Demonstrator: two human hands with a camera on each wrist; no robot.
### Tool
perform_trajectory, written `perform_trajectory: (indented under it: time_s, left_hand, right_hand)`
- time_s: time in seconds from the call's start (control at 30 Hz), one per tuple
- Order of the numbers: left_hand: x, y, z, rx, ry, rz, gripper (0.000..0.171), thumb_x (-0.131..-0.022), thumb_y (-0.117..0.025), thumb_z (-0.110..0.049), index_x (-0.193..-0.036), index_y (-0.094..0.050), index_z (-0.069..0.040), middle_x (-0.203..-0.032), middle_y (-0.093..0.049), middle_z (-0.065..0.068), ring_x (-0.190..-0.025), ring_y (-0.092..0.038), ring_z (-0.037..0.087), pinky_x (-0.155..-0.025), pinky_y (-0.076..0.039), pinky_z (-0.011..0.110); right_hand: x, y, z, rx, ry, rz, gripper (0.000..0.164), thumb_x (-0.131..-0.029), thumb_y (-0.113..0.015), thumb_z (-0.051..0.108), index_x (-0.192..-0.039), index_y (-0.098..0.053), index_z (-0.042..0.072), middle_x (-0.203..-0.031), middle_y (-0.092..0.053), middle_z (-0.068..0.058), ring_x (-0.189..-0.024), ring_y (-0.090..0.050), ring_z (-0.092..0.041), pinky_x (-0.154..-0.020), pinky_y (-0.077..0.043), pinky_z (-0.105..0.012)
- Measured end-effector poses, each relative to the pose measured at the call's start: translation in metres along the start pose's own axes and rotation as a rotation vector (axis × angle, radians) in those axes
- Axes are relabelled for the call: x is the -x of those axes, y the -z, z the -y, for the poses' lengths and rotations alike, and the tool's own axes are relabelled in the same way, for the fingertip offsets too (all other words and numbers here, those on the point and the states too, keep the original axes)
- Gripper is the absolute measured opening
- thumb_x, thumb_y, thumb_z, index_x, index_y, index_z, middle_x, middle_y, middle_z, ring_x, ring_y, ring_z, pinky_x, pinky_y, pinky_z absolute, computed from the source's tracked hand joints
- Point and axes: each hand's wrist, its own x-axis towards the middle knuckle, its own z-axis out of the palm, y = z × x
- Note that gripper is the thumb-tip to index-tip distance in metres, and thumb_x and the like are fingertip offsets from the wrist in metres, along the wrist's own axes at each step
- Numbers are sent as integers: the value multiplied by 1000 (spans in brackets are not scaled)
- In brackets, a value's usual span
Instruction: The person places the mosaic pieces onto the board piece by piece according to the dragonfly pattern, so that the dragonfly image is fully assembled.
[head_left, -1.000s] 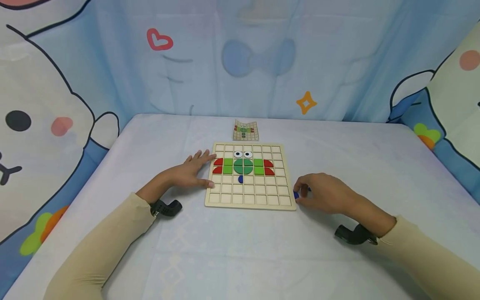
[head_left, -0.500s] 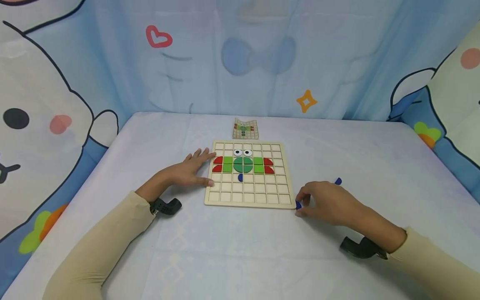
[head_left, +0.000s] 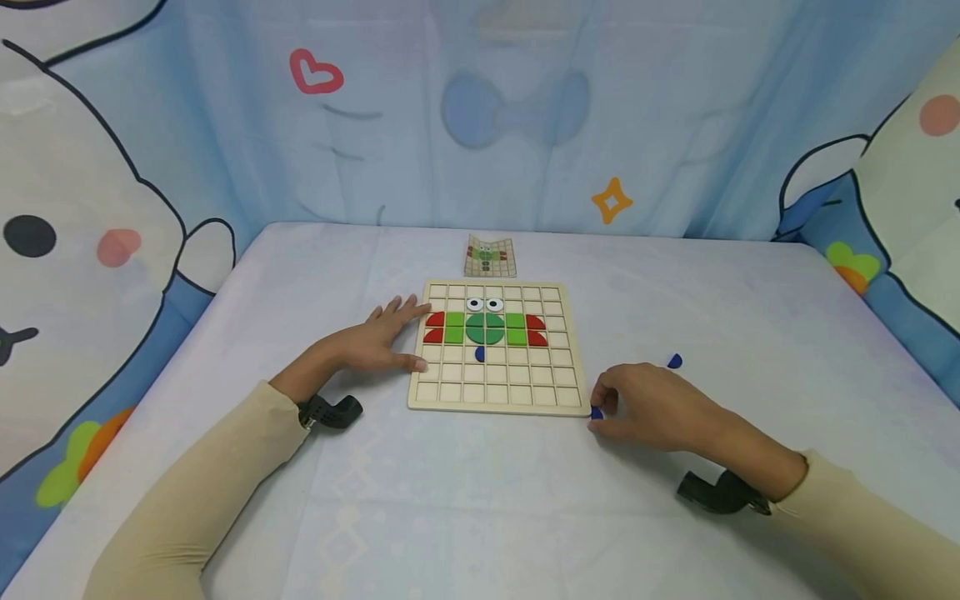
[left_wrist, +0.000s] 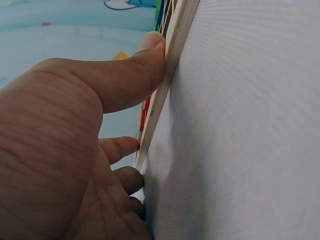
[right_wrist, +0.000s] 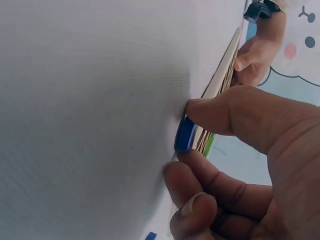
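Observation:
A wooden grid board [head_left: 498, 400] lies on the table, bearing red, light green and dark green tiles, two eye tiles and one blue half-round tile [head_left: 480, 354]. My left hand [head_left: 367, 344] rests at its left edge, fingers spread, thumb on the rim; the left wrist view shows the thumb [left_wrist: 135, 75] pressing the edge. Beside the board's near right corner, my right hand [head_left: 652, 404] pinches a second blue tile [right_wrist: 185, 134] between thumb and forefinger, low over the table. Another blue half-round tile [head_left: 675, 361] lies on the cloth behind the right hand.
Behind the board lies a small curled picture card [head_left: 490, 257] with a matching gridded pattern. A pale cloth [head_left: 420, 508] covers the table. A blue printed curtain [head_left: 517, 192] hangs at the back.
My right hand has shifted slightly toward me and right, keeping the blue tile at the board's corner. The loose blue tile behind it has come into fuller view. The left hand stays put.

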Motion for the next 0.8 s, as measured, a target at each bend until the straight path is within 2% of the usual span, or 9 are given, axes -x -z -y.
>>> perform_trajectory:
  time_s: [0.2,0.37,0.57,0.8]
  left_hand:
    - [-1,1,1,-3,-2,9,96,-89,-68,-48,-160,-10,-21,-167,5,13,-154,13,32,-125,6,51]
    - [-1,1,2,-3,-2,2,96,-89,-68,-48,-160,-11,-20,-167,5,13,-154,13,33,-125,6,51]
    - [0,1,3,15,-8,-8,95,-89,-70,-45,-160,-13,-18,-167,4,14,-153,13,34,-124,7,52]
    - [-1,0,1,32,-8,0,96,-88,-71,-44,-160,-13,-19,-167,5,13,-154,13,32,-124,7,51]
  right_hand:
    - [-1,8,4,-57,-24,-20,20,-78,-82,26,-88,-69,15,-77,-61,7,-67,-49,-8,-56,-43,-21]
    - [-10,15,13,-78,31,-62,19,-79,-81,25,-89,-68,14,-80,-63,5,-64,-49,-8,-53,-43,-21]
    - [-40,11,33,-96,94,-56,18,-81,-80,28,-88,-68,16,-80,-64,7,-67,-51,-8,-57,-45,-22]
    - [-83,4,50,-90,130,-38,20,-83,-78,28,-92,-71,12,-84,-68,4,-74,-59,-11,-68,-52,-28]
